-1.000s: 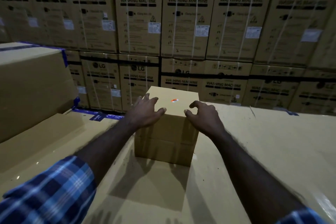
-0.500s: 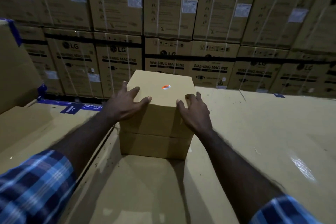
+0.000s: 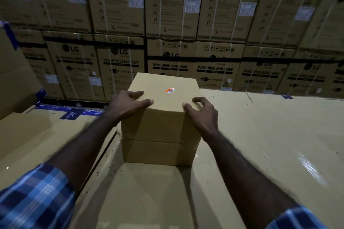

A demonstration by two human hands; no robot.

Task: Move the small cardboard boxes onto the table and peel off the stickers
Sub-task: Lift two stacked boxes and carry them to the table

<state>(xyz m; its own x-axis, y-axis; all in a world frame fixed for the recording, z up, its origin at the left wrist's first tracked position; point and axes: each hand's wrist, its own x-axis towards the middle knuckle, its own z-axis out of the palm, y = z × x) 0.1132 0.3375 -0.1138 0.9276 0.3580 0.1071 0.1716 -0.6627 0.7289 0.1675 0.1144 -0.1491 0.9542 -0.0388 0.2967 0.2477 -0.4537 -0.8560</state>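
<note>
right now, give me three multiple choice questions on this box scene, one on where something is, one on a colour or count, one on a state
1. Where is the sticker?
A. on the top face of the upper small box
B. on the front face of the lower small box
C. on the person's sleeve

2. How many small boxes are in the stack between the hands?
A. one
B. two
C. four

3. What is the state of the hands?
A. both hang clear of the boxes
B. only one touches a box
C. both are on the upper box, one at each side

Answers:
1 A, the orange and white sticker lies on top of the upper small box.
2 B, a seam shows the upper box resting on the lower small box.
3 C, the left hand and right hand grip its top corners.
</note>
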